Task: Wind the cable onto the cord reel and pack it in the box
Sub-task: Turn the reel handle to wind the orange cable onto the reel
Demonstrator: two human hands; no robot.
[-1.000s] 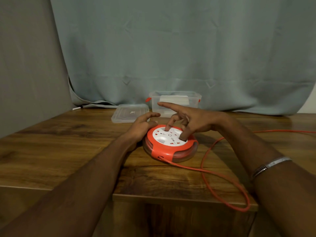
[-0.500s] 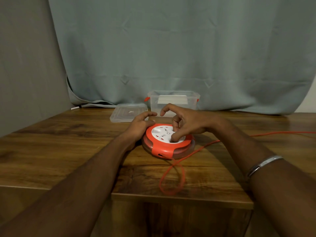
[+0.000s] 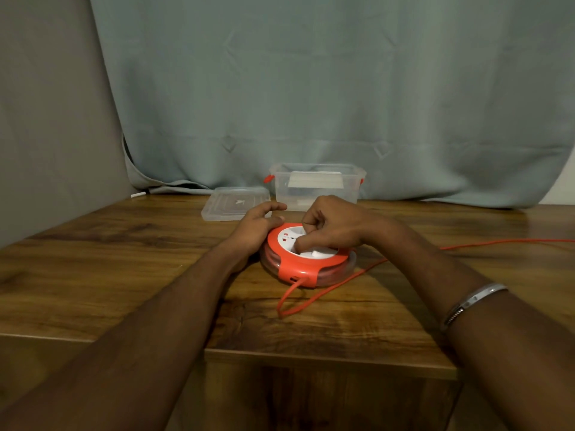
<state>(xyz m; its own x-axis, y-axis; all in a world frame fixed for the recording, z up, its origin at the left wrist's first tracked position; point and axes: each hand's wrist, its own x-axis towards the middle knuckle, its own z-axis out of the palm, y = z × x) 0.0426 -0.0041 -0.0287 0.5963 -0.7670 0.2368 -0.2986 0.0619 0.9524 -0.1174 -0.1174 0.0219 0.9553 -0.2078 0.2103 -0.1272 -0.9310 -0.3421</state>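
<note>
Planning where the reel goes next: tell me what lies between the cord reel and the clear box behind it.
In the head view, only the person's two hands: the left hand holds the cord reel at its far-left edge, the right hand works on top. No other object shows before the box.

Dim, warm indoor light is falling from above, leaving soft shadows beneath the forearms on the tabletop (image 3: 124,275). Wide-angle distortion is bending the edges; detail is looking soft and grainy throughout.
</note>
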